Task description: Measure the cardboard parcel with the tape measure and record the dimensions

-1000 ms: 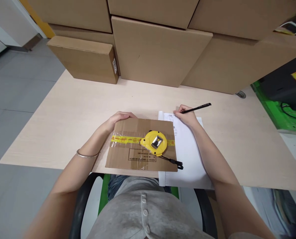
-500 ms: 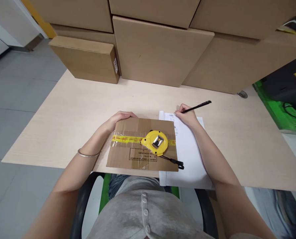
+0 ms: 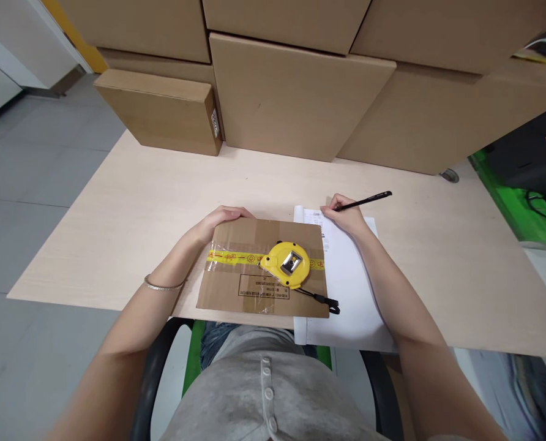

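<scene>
Near, bottom centre of frame: grey shirt point(image 3: 227, 398). Just above, right of centre: white paper point(image 3: 346, 288), with lower end slightly past near edge of counter point(image 3: 153, 202).

Centre of frame: flat cardboard box point(image 3: 229, 237), banded with yellow printed tape point(image 3: 234, 256), lying partly over left side of paper. On top, toward right: yellow tape measure point(image 3: 286, 264), clip side up, with black strap point(image 3: 325, 301) trailing past right edge of box.

Left hand point(image 3: 220, 220): laid over upper left corner of box. Fingertips hidden; cannot tell whether gripping or merely resting. Right hand point(image 3: 345, 213): at upper part of paper, fingers closed around black pen point(image 3: 367, 200); nib hidden.

Progress, judged: mid-entry. Done: some dark marks at upper left of paper; tape measure set down, no blade seen drawn out. Left: probably remainder of entry, with most of visible paper blank.

Far: small carton point(image 3: 158, 113), upper left, before larger cartons point(image 3: 291, 98) stacked across top of frame.
</scene>
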`<move>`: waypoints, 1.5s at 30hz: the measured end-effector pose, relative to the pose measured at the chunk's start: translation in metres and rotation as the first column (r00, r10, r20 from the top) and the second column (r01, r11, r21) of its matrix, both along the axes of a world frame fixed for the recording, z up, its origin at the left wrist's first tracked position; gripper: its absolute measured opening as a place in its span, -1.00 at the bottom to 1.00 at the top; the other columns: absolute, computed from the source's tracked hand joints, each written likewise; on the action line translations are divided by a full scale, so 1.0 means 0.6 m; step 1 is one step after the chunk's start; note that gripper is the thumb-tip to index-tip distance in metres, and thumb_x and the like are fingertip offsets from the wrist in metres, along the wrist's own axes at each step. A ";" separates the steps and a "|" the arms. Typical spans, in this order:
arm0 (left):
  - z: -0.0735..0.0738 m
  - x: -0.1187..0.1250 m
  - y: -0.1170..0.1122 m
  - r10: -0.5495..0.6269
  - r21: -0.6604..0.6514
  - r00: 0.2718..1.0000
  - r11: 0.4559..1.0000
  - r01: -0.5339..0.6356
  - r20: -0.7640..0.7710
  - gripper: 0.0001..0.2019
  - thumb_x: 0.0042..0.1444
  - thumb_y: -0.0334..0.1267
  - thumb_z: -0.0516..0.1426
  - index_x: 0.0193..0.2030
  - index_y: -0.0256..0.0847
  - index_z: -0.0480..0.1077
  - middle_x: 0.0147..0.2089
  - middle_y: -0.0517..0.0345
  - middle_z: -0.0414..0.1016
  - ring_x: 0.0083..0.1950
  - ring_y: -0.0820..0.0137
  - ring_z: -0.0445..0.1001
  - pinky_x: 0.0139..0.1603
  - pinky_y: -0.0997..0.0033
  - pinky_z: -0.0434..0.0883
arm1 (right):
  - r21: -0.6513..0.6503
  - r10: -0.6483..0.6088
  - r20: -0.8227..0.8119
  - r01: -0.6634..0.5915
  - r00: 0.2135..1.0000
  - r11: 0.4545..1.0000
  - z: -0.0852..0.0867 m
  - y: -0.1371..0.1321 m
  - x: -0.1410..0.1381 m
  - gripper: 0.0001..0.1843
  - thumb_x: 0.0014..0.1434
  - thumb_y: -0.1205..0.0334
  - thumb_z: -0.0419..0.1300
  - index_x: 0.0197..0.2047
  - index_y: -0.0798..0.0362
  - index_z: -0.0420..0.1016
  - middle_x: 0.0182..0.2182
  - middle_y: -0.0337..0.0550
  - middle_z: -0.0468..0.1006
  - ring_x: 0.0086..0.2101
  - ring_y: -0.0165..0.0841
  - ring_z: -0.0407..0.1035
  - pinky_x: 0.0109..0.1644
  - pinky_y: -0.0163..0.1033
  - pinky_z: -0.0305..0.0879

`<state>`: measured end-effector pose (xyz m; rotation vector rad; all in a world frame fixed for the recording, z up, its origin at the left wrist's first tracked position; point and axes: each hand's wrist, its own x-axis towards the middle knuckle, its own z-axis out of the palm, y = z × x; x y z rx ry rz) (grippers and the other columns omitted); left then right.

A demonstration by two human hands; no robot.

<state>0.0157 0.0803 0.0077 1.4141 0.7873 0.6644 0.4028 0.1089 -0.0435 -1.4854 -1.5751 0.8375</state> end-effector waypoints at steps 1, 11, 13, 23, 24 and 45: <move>-0.001 0.000 0.001 -0.003 0.005 1.000 1.000 0.003 0.001 -0.59 0.23 -0.02 0.13 -0.13 -0.31 0.69 -0.07 -0.15 0.73 -0.05 0.18 0.61 -0.01 0.22 0.48 | -0.002 0.001 0.003 -0.001 1.000 1.000 0.000 0.000 0.000 -0.64 -0.01 0.20 0.36 -0.56 -0.06 0.20 -0.59 -0.35 0.25 -0.50 -0.42 0.08 -0.38 -0.23 0.03; -0.002 -0.002 0.002 0.002 0.007 1.000 1.000 -0.002 0.002 -0.59 0.23 -0.01 0.15 -0.14 -0.30 0.70 -0.06 -0.16 0.75 -0.05 0.17 0.62 0.00 0.23 0.49 | 0.022 -0.012 0.031 0.011 0.999 1.000 0.002 0.000 -0.002 -0.68 -0.04 0.22 0.32 -0.57 -0.06 0.20 -0.60 -0.34 0.22 -0.49 -0.40 0.09 -0.36 -0.21 0.04; 0.000 -0.001 0.001 0.005 0.011 1.000 1.000 -0.005 0.000 -0.60 0.23 -0.02 0.15 -0.15 -0.30 0.70 -0.06 -0.16 0.74 -0.04 0.17 0.62 0.02 0.23 0.48 | 0.030 -0.016 0.034 0.015 0.999 0.999 0.001 0.000 -0.003 -0.69 -0.01 0.18 0.32 -0.56 -0.06 0.22 -0.59 -0.33 0.24 -0.48 -0.39 0.10 -0.36 -0.21 0.06; 0.001 0.001 -0.001 0.010 0.007 1.000 1.000 -0.010 -0.017 -0.59 0.22 0.01 0.15 -0.14 -0.27 0.69 -0.06 -0.14 0.74 -0.05 0.18 0.62 0.01 0.22 0.48 | 0.060 -0.049 0.058 0.045 0.997 0.997 -0.007 -0.001 -0.005 -0.68 -0.04 0.20 0.31 -0.56 -0.07 0.19 -0.59 -0.34 0.19 -0.48 -0.39 0.07 -0.37 -0.21 0.06; 0.001 0.000 0.000 0.008 0.014 1.000 1.000 -0.007 -0.016 -0.59 0.23 0.00 0.14 -0.14 -0.28 0.69 -0.06 -0.14 0.74 -0.04 0.18 0.62 0.02 0.22 0.48 | 0.063 -0.049 0.059 0.046 0.997 0.997 -0.007 0.000 -0.005 -0.69 -0.03 0.19 0.31 -0.56 -0.07 0.19 -0.59 -0.34 0.19 -0.48 -0.38 0.08 -0.36 -0.21 0.07; -0.001 -0.002 0.000 0.004 0.037 1.000 0.999 -0.004 0.001 -0.60 0.24 -0.02 0.15 -0.14 -0.29 0.70 -0.06 -0.15 0.74 -0.05 0.18 0.63 0.00 0.23 0.50 | 0.084 -0.097 0.094 0.089 0.991 0.993 -0.008 -0.003 -0.011 -0.69 -0.02 0.22 0.31 -0.56 -0.06 0.20 -0.60 -0.34 0.24 -0.48 -0.39 0.14 -0.36 -0.22 0.12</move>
